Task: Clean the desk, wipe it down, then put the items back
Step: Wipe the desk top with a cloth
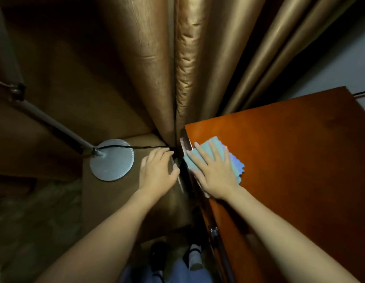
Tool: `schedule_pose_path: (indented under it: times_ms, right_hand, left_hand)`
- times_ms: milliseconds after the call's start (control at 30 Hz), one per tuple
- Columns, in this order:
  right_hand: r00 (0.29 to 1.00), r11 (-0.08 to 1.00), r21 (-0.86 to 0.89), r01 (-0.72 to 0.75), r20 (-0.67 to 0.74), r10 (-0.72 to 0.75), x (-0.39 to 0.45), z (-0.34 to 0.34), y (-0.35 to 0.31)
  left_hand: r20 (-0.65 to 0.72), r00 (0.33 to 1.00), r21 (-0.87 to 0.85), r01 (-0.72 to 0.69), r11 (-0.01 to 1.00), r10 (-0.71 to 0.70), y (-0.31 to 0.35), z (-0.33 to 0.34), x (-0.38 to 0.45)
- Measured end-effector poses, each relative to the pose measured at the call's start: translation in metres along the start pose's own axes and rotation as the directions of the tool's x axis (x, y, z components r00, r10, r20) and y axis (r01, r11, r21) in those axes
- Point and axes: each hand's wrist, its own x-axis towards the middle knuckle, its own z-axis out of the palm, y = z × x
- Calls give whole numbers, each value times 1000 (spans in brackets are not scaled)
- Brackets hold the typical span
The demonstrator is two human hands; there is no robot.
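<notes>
The wiping step looked to be in hand. The right hand [215, 170] lay flat, fingers straight and spread, pressing a light blue cloth [234, 162] onto the near left corner of the reddish-brown bench [289, 150]. The cloth sat right at the bench's edge, partly hidden under the palm, with its scalloped hem showing to the right of the fingers.

The left hand [157, 170] rested on a lower brown surface [108, 201] just beside the bench, fingers loosely bent at its edge and holding nothing that could be made out — seemingly a brace. A lamp's round silver base [111, 159] stood on that lower surface, near the left hand, with a black cord [134, 147] running toward the gold curtains [187, 68] behind.

The bench top in view carried nothing but the cloth, so clearing seemed done. The next move probably called for sweeping the cloth away from this corner across the unwiped stretch — keeping even pressure under the flat palm — before any items went back.
</notes>
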Motion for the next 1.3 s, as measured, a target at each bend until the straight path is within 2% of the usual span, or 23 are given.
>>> schedule_pose_path:
  times_ms: [67,133,233,267,300,367,467,600,667,800,900,933,967,1033,1100,1167,1233,1300]
  right_hand:
    - [997,997,30,-70,23,69,-29,-1,27]
    - [960,960,45,-278,26,277,-38,-6,52]
    - [801,794,127,-595,13,598,-9,-13,60]
    - [758,746,155,-647,24,652,5,-15,53]
    - [749,733,180,-656,34,662,17,-16,42]
    - [816,801,177,-572,25,577,32,-12,16]
    - [935,933,82,-350,-33,354,13,-1,-17]
    - [995,995,-23,-97,10,98,-59,10,-4]
    - [995,995,-9,-99,28,99,-95,15,21]
    - [945,948,2,-317,80,316,-103,1,69]
    - [816,811,93,-578,49,576,-55,-9,75]
    - [784,775,126,-620,49,619,-37,-8,69]
    - [780,769,146,-623,39,625,-24,-10,59]
    - [862,857,124,-501,-12,506,-17,-7,33]
    - [959,958,56,-283,-2,283,-36,1,12]
    - [993,992,32,-120,11,120,-66,6,14]
    - [997,997,-30,-65,48,66,-95,9,35]
    - [988,988,-39,-146,36,148,-115,12,65]
  left_hand:
    - [19,999,-23,-33,999,33,14,0,1]
    - [53,997,-35,-58,998,60,21,0,2]
    - [54,992,-2,-116,993,115,22,-4,4]
    - [37,991,2,-128,992,128,19,-6,4]
    - [26,991,3,-129,992,129,16,-8,5]
    - [18,994,16,-108,994,108,9,-9,3]
    - [19,996,20,-86,996,85,9,-7,-4]
    - [98,990,26,-105,994,102,31,1,-9]
    - [126,982,17,-143,990,140,48,5,-10]
    - [118,977,-47,-175,983,180,74,14,-6]
    - [100,971,-41,-213,976,216,80,17,-3]
    - [92,972,-30,-215,976,217,79,18,-2]
    - [83,975,-21,-204,979,205,78,18,-1]
    - [66,984,-15,-165,986,166,77,19,1]
    - [68,987,-13,-144,990,144,78,21,1]
    - [73,985,-12,-154,988,154,86,23,4]
    - [80,979,-13,-186,982,187,101,26,7]
    - [92,969,-17,-229,973,229,118,30,9]
